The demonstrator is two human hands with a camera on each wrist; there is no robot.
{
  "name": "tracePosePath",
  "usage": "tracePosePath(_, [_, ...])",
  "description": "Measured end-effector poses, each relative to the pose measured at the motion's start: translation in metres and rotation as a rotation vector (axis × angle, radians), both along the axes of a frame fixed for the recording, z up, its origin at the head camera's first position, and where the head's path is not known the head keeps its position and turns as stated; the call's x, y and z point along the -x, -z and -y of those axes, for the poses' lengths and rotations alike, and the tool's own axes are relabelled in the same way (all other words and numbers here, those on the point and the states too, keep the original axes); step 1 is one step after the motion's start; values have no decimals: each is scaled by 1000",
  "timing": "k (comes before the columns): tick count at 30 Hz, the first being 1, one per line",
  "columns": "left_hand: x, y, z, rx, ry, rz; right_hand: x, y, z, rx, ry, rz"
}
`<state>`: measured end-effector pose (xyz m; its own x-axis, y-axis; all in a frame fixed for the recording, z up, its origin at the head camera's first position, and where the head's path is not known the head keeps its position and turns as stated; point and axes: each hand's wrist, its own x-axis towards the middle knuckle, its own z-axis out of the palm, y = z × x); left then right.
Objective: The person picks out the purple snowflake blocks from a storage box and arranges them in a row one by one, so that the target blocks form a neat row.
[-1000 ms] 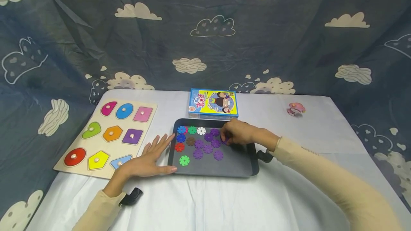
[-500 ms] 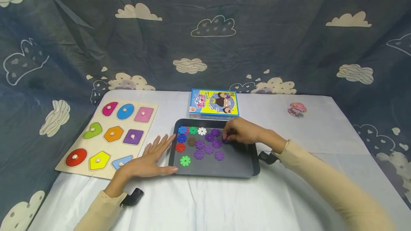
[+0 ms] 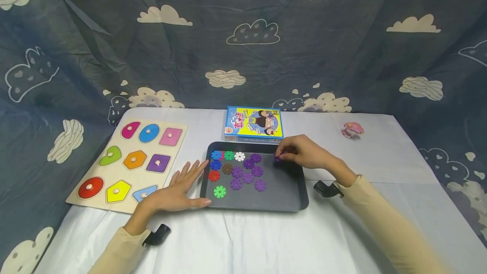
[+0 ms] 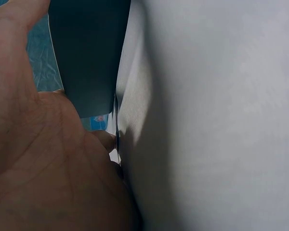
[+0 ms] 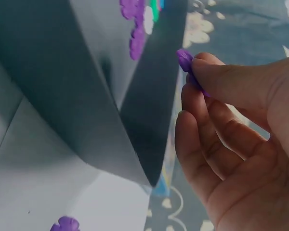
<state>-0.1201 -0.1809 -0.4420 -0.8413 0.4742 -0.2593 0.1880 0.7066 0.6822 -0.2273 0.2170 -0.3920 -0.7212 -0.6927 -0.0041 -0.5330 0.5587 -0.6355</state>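
Grey tray at lower centre, steadied by flat, spread left hand. Beyond, right hand pinching a purple snowflake piece, lifted near the far rim. Mid-carry, apparently; next, gentle placing beside the purple cluster.

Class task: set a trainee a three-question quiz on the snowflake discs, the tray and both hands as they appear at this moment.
1. True or false: the right hand pinches a purple snowflake disc.
2. Where does the left hand rest? A) flat beside the tray; B) on the shape puzzle board; C) on the blue game box.
3. What colour is the lone disc nearest the tray's front left corner?

Key: 1 true; 2 A; 3 green.
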Motion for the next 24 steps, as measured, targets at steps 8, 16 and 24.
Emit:
tracePosePath(8, [1, 1, 0, 15, -4, 7, -9, 4, -34, 84, 153, -4])
tracePosePath(16, [1, 0, 1, 15, -6, 3, -14, 6, -66, 76, 281, -5])
tracePosePath(24, [0, 0, 1, 3, -2, 2, -17, 13, -86, 109, 349, -24])
